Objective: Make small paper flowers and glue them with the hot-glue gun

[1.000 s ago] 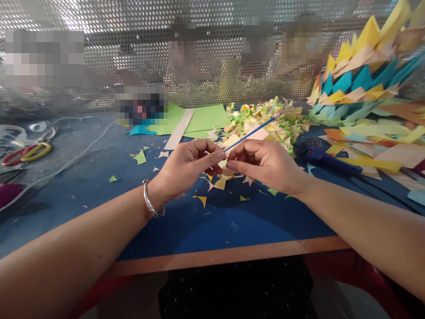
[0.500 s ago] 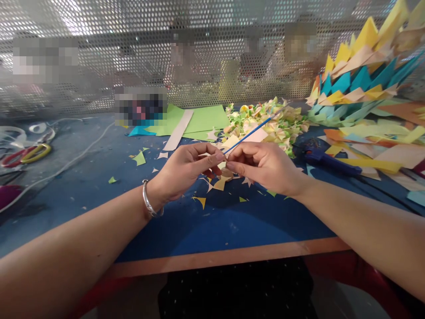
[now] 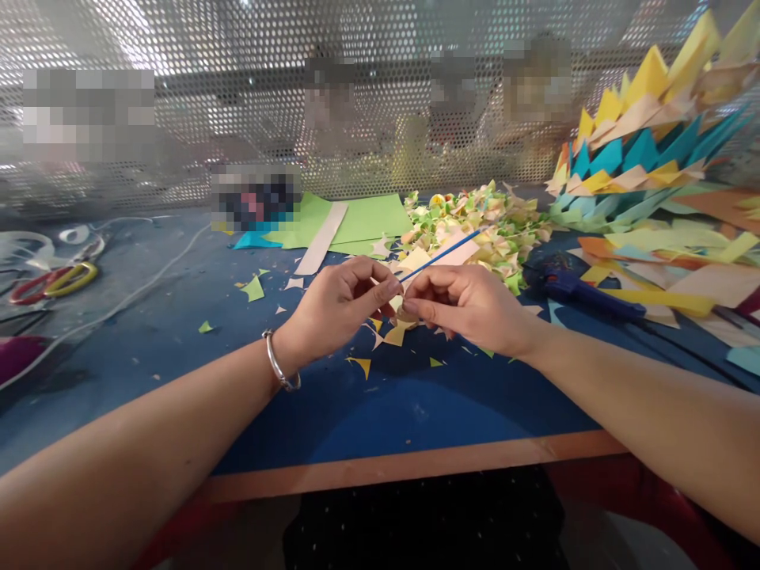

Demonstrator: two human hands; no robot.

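Note:
Above the table's middle, my left hand (image 3: 350, 305) pinches the lower end of a thin blue stick (image 3: 442, 255) between thumb and fingers. The stick slants up to the right, past the knuckles of my right hand (image 3: 469, 305). Thumb and forefinger of my right hand are closed together close beside the left fingertips. Whatever small thing they grip is hidden. Small paper scraps (image 3: 395, 332) in pale yellow, pink and orange lie on the blue table (image 3: 380, 419) beneath both hands.
Behind my hands are a heap of cut paper pieces (image 3: 475, 214) and green paper sheets (image 3: 374, 222) with a pale strip (image 3: 322, 239). A blue glue gun (image 3: 594, 293), paper strips (image 3: 694, 277) and a spiky folded-paper construction (image 3: 641, 158) are right; scissors (image 3: 56, 283) are left. Perforated metal (image 3: 368, 111) rises behind.
Both hands stay together at nearly the same spot. The blue stick has tipped slightly lower, and its far end shows less. The whole view has shifted a little.

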